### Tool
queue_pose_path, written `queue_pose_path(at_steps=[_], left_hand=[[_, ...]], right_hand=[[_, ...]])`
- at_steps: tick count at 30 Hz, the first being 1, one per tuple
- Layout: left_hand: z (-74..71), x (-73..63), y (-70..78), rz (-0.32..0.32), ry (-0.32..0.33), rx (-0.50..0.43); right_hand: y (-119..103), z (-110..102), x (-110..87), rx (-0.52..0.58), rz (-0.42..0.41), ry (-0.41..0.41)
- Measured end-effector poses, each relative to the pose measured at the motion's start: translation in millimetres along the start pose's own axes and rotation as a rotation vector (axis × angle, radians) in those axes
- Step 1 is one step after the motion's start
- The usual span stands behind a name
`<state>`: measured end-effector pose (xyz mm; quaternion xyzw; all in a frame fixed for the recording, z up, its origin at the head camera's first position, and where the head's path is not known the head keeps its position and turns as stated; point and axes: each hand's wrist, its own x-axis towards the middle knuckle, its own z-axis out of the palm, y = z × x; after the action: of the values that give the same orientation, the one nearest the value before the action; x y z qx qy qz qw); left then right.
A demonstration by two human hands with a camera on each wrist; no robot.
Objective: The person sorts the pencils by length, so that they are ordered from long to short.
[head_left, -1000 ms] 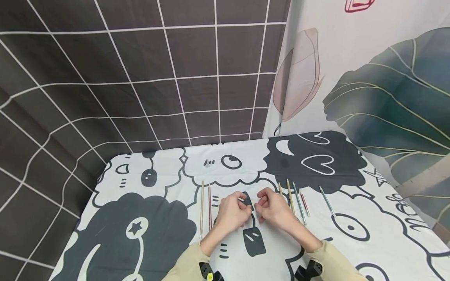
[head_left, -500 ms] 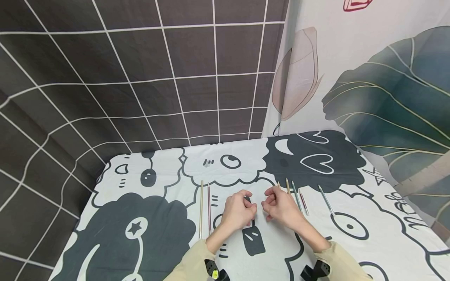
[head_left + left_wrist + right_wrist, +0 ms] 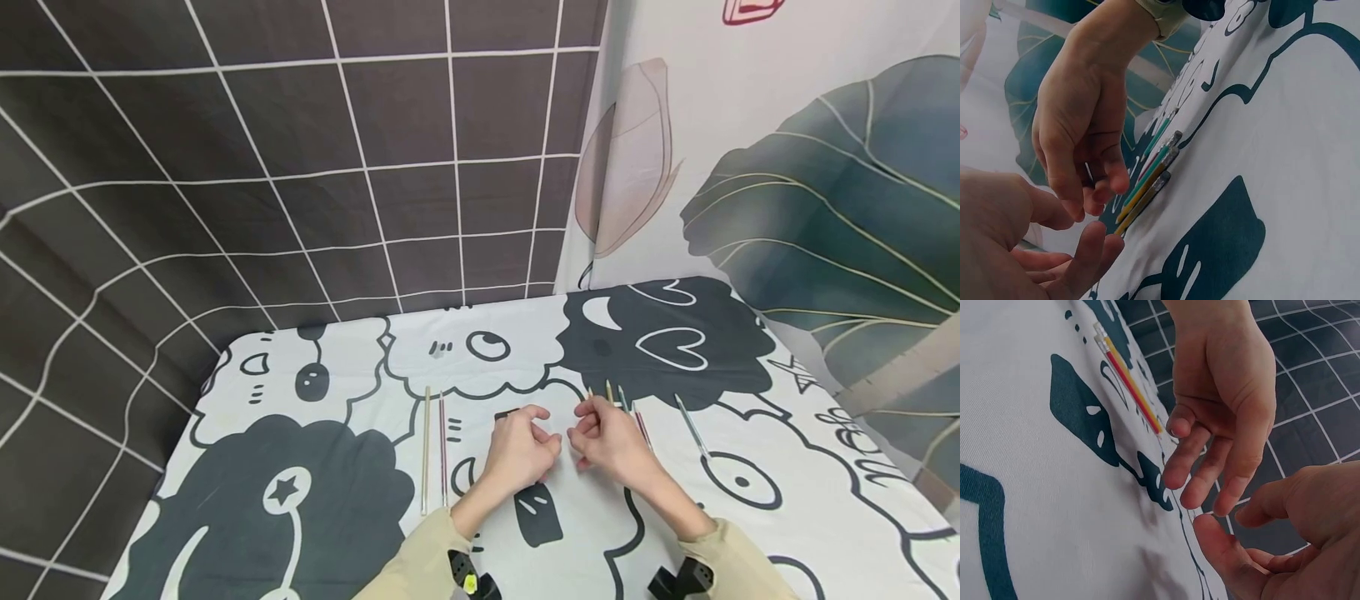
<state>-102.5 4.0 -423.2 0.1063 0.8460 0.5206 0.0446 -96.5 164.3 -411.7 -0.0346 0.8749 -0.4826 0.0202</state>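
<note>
My left hand [image 3: 519, 450] and right hand [image 3: 613, 442] hover close together above the patterned cloth, fingertips facing across a small gap. The fingers of both are loosely bent, and I see nothing held. In the right wrist view a red pencil [image 3: 1132, 390] and a yellow pencil [image 3: 1124, 353] lie side by side beyond the left hand [image 3: 1229, 381]. Beneath and beside the right hand [image 3: 1085, 119], several pencils, among them a yellow pencil [image 3: 1160, 165], lie roughly parallel. Part of that group is hidden by the right hand in the head view.
A lone green pencil [image 3: 692, 427] lies farther right on the black-and-white cloth [image 3: 555, 567]. Behind the table hangs a dark curtain [image 3: 405, 200] with white grid lines. A leaf-printed curtain [image 3: 847, 208] hangs at the right.
Both hands have shifted slightly right in the head view, and the gap between them has widened since a second ago. The pencils keep their places on the cloth.
</note>
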Motion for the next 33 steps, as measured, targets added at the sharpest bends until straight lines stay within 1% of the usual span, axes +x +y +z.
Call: queue_pose_path(at_steps=[6,11,16,21,28,33], left_hand=[[5.3,1.6,2.0,-0.001,-0.017,-0.042],[12.7,2.1,3.6,-0.033,-0.041,-0.073],[18.7,3.8,7.6,-0.054,-0.062,-0.083],[23.8,5.6,10.5,-0.06,-0.065,-0.09],[33.9,7.6,12.4,-0.074,-0.077,-0.088],[41.6,9.0,14.0,-0.09,-0.086,-0.1]], right_hand=[[6,-7,-1.5,0.0,0.011,0.012],[11,-12,-2.3,0.01,0.024,0.022],[13,-17,-3.3,0.014,0.033,0.032],[14,-21,-4.5,0.026,0.036,0.032],[19,-27,-6.2,0.003,0.026,0.058],[23,-31,-7.9,-0.023,0.046,0.058]])
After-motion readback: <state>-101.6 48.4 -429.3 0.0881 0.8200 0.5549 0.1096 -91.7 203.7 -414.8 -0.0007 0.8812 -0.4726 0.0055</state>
